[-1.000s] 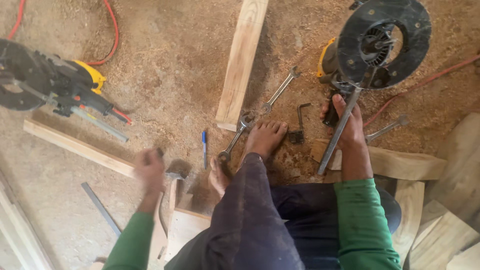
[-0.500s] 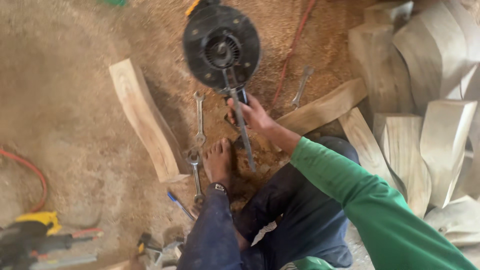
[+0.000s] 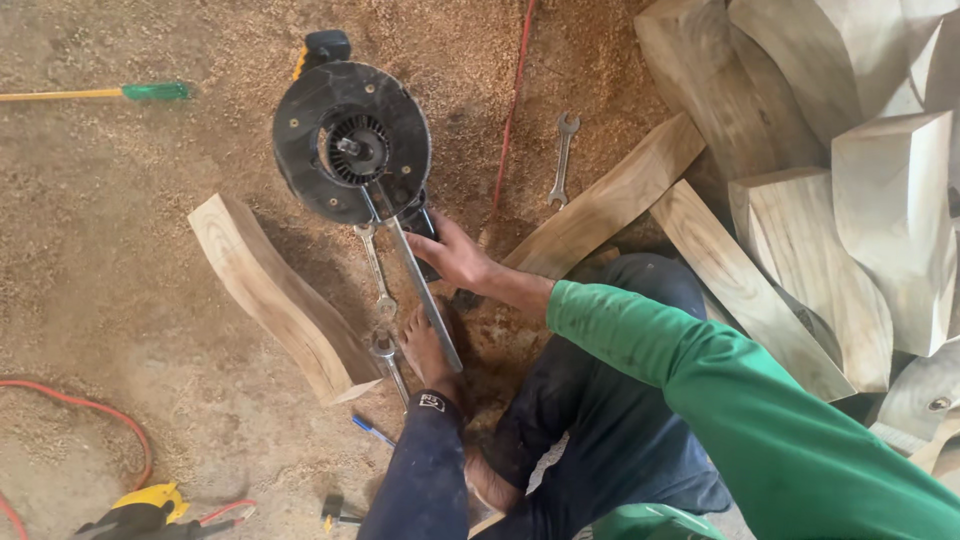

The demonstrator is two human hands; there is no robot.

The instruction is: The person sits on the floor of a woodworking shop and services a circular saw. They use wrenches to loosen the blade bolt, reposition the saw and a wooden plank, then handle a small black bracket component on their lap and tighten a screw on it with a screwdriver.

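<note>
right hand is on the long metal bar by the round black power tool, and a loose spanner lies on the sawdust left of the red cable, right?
Nearly. The right hand is on the long metal bar by the round black power tool, but the head view shows the loose spanner lying on the sawdust to the right of the red cable, not left.

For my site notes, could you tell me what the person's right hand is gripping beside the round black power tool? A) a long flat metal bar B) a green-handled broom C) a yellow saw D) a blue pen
A: the right hand closes around a long flat metal bar that runs from the round black power tool down toward the bare foot.
</note>
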